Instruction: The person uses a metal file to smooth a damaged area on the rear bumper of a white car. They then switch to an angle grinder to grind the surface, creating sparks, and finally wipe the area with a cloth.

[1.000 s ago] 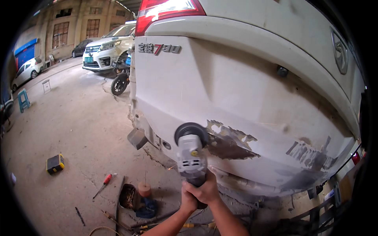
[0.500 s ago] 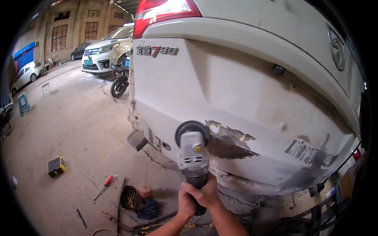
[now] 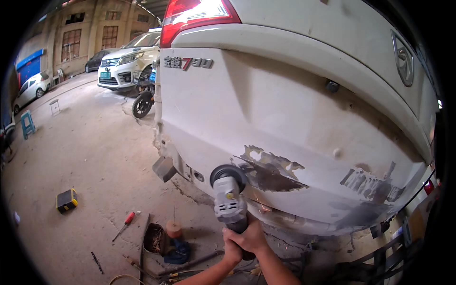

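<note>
Both my hands are wrapped round the dark handle of a grey angle grinder (image 3: 229,202). My right hand (image 3: 255,236) closes on it from the right, and my left hand (image 3: 232,248) grips beside it, slightly lower. The grinder's round black disc (image 3: 219,172) is against the white rear panel (image 3: 204,123) of a vehicle, at the left end of a bare patch (image 3: 270,173). Paint is stripped there, showing dark metal with ragged edges. A few orange sparks show below the disc, to the right of the grinder. The disc's working face is hidden.
On the floor at left lie a red-handled screwdriver (image 3: 124,225), a black-and-yellow box (image 3: 67,200) and a dark container (image 3: 154,238). A dark blue cloth (image 3: 177,251) lies beside it. Farther back stand a blue stool (image 3: 27,124) and a white car (image 3: 128,64). Dark metal framing (image 3: 380,259) stands lower right.
The grinder and both hands have moved down along the panel. The bare patch reaches farther left at its upper edge, where the disc was. Sparks are more visible.
</note>
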Available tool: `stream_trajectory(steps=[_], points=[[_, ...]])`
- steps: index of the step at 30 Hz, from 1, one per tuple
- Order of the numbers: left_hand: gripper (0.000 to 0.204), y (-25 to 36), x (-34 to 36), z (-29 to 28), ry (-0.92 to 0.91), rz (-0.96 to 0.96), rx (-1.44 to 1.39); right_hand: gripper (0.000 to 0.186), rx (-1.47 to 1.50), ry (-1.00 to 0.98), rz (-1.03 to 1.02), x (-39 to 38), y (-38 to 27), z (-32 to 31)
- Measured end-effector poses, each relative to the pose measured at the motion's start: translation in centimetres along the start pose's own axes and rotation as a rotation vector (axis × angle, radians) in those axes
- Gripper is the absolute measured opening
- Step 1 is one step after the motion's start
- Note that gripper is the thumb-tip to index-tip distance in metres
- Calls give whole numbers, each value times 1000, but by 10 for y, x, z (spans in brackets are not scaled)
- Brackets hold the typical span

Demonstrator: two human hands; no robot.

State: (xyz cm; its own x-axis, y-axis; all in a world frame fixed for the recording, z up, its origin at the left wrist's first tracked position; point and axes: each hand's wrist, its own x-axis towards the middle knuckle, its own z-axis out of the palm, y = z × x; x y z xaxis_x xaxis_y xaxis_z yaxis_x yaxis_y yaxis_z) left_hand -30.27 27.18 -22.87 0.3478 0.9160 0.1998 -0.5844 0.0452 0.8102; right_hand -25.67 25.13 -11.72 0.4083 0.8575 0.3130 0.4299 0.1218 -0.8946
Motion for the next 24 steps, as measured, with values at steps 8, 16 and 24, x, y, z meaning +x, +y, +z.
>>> stream_trajectory(steps=[8,16,24], points=[[39,0,-1,-2,-227,-9,54,52,32,38,-28,-16,28,-8],[39,3,-2,-15,-448,121,427,44,262,153,2,-35,49,-9],[37,-6,0,-17,-469,288,457,32,406,212,-9,-44,54,-7]])
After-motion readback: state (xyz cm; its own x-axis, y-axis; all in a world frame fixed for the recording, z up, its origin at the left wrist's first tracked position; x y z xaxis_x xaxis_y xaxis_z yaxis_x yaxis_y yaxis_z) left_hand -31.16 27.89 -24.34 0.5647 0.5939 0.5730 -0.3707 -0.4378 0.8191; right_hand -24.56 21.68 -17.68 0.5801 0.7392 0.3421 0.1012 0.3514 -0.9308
